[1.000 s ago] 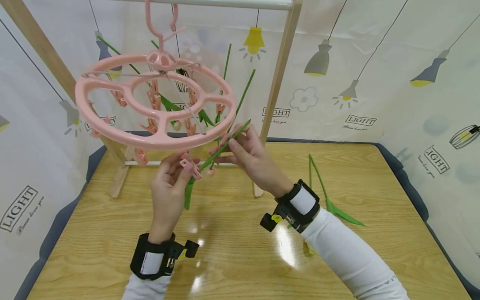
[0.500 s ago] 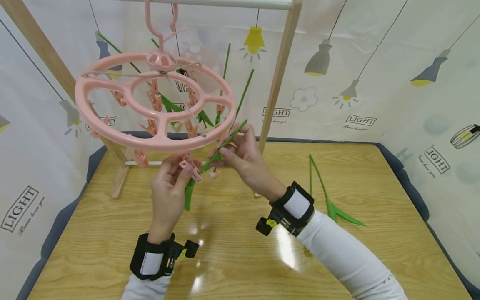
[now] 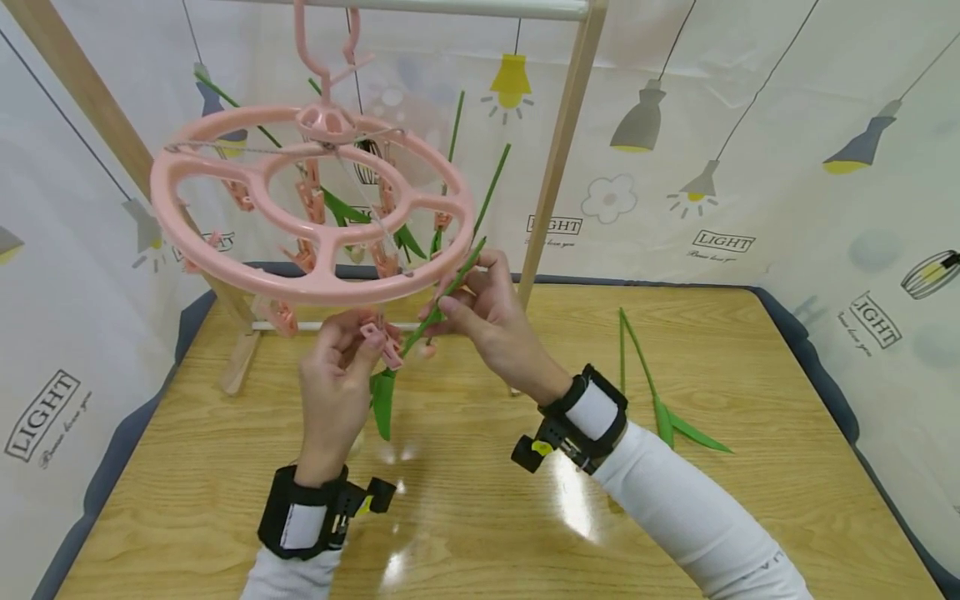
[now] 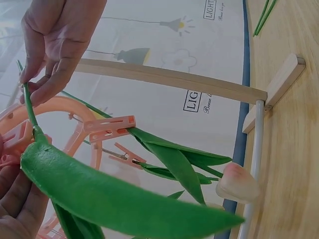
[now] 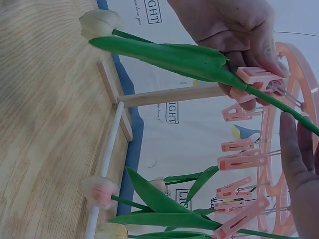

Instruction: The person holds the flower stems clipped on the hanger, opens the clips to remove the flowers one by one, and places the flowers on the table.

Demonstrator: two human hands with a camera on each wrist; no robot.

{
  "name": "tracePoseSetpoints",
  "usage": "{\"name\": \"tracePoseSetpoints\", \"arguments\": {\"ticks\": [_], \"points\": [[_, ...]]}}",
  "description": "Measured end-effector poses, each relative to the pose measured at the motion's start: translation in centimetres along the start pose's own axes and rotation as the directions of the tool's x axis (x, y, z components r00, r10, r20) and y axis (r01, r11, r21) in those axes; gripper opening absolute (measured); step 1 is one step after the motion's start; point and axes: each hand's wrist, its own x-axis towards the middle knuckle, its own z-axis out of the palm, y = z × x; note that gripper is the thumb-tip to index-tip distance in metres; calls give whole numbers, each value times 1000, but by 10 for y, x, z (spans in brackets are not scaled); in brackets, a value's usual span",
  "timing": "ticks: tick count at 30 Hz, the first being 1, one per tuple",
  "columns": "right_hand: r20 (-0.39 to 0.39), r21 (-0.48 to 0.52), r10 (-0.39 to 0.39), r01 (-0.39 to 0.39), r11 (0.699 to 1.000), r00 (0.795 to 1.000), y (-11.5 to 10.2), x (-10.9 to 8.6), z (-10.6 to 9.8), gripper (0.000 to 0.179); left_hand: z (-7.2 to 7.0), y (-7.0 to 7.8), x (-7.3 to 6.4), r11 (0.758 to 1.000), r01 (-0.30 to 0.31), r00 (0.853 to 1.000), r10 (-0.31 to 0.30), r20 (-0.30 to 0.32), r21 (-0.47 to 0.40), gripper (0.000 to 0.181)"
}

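Beneath the front rim of a round pink clip hanger (image 3: 330, 287), my left hand (image 3: 333, 379) pinches a hanging pink clothespin (image 3: 385, 347) between thumb and fingers. My right hand (image 3: 498, 321) pinches the green stem of an artificial tulip (image 5: 179, 57), which slants down past the clothespin. The right wrist view shows the tulip's white bloom and long leaf, with its stem at the clothespin's end; whether the clip bites on it I cannot tell. In the left wrist view the tulip's leaf (image 4: 119, 194) covers part of the hanger.
Other tulips (image 5: 159, 199) hang head down from clothespins behind. A wooden rack (image 3: 558, 150) with a white top bar carries the hanger. More green-stemmed flowers (image 3: 660, 408) lie on the wooden table (image 3: 787, 500) at the right, partly behind the right forearm. A printed curtain surrounds the table.
My right hand has shifted slightly left and the tulip's stem has slid down towards the clothespin. Its leaf hangs lower now. My left hand keeps its hold on the clothespin, nearly still.
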Motion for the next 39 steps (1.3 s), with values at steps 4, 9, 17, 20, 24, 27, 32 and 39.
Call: {"name": "tracePoseSetpoints", "arguments": {"ticks": [4, 9, 17, 20, 24, 27, 32, 39], "points": [[1, -10, 4, -4, 1000, 1000, 1, 0, -1, 38, 0, -1, -1, 1000, -12, 998, 13, -54, 29, 19], [-9, -22, 13, -14, 1000, 1000, -1, -1, -3, 39, 0, 0, 0, 993, -55, 995, 45, -89, -107, 19], [-15, -76, -5, 4, 997, 1000, -2, -3, -9, 39, -1, -1, 0, 980, -63, 995, 47, -87, -186, 15], [-22, -90, -14, 12, 996, 1000, -3, -3, -12, 40, -3, -2, 0, 979, -58, 997, 45, -68, -194, 15], [-43, -118, -19, 14, 993, 999, -5, -4, -19, 39, -5, -4, 0, 986, -53, 997, 44, -65, -159, 17], [-60, -152, -23, 13, 988, 998, -6, -5, -23, 39, -6, -4, 0, 989, -55, 996, 45, -73, -135, 20], [-72, -166, -30, 17, 986, 997, -8, -6, -29, 40, -7, -4, 0, 988, -57, 996, 46, -79, -142, 23], [-105, -180, -16, -3, 984, 994, -9, -7, -33, 40, -9, -6, 0, 991, -50, 996, 40, -78, -128, 27]]}}
